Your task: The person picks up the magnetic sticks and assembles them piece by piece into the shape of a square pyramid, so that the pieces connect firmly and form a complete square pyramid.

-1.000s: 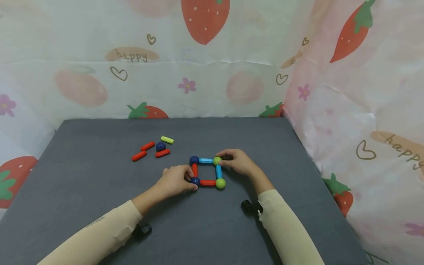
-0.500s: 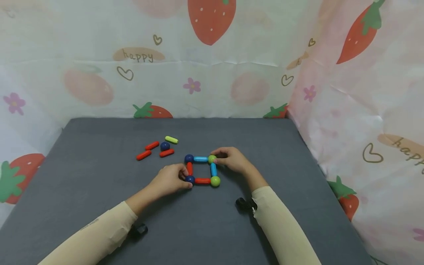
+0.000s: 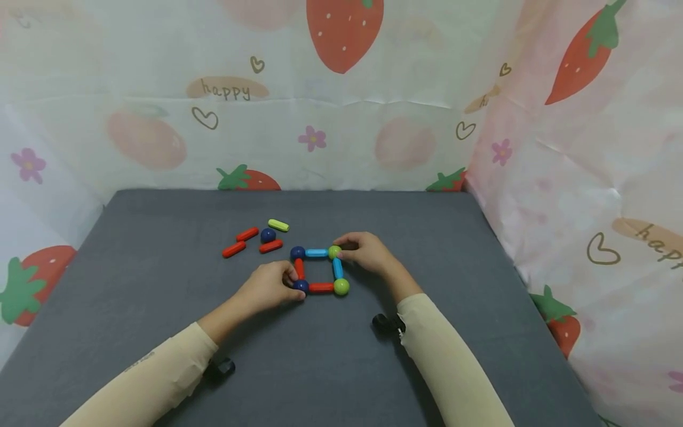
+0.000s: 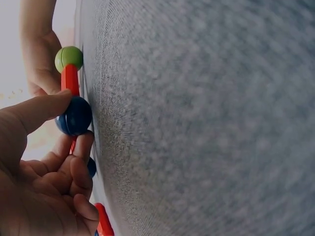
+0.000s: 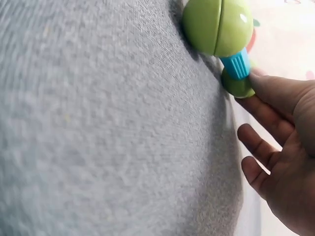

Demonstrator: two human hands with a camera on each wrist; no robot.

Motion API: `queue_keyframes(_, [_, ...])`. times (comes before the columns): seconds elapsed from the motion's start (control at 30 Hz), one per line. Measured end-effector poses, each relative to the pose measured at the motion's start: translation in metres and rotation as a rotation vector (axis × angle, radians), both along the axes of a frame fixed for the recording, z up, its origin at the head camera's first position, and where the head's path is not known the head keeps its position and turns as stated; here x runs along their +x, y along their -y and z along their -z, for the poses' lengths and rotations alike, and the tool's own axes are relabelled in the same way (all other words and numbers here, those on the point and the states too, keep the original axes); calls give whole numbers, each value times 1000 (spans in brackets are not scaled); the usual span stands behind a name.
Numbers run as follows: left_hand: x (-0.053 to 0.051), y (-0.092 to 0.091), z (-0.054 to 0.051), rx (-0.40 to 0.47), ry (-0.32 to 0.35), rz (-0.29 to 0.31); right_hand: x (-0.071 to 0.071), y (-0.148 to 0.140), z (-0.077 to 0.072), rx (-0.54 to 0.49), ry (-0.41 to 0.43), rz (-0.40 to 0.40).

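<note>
A square of rods and balls lies flat on the table. Its left corners are a far dark blue ball (image 3: 297, 253) and a near dark blue ball (image 3: 301, 286); its right corners are a far green ball (image 3: 335, 252) and a near green ball (image 3: 341, 287). Red rods (image 3: 321, 287) form the near and left sides, light blue rods (image 3: 317, 253) the far and right ones. My left hand (image 3: 267, 286) pinches the near blue ball (image 4: 75, 116) between thumb and fingers. At the far green ball (image 5: 237, 84), my right hand (image 3: 368, 254) pinches with thumb and forefinger, its other fingers loose.
Beyond the square, to the left, lie several loose pieces: red rods (image 3: 233, 249), a yellow-green rod (image 3: 278, 225) and a dark blue ball (image 3: 268, 235). The grey table (image 3: 160, 284) meets a strawberry-print cloth (image 3: 341, 154) behind and at both sides.
Both hands and the square have shifted left and slightly away, closer to the loose pieces. The grips look the same. The head view has turned slightly left.
</note>
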State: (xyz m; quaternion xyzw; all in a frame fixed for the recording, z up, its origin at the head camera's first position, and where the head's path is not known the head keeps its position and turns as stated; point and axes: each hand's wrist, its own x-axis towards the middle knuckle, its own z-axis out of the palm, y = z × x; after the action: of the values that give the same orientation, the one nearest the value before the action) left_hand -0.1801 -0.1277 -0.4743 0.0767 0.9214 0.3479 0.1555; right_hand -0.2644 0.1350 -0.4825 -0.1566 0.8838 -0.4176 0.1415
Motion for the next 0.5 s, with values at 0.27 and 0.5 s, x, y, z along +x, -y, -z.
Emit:
queue_keyframes(0.27, [-1,1,1,20,14,-10,10,0,2,25,-76,73])
queue_keyframes(0.5, [0,1,-2,20,4,-9,29,-7,-6,33,-109,72])
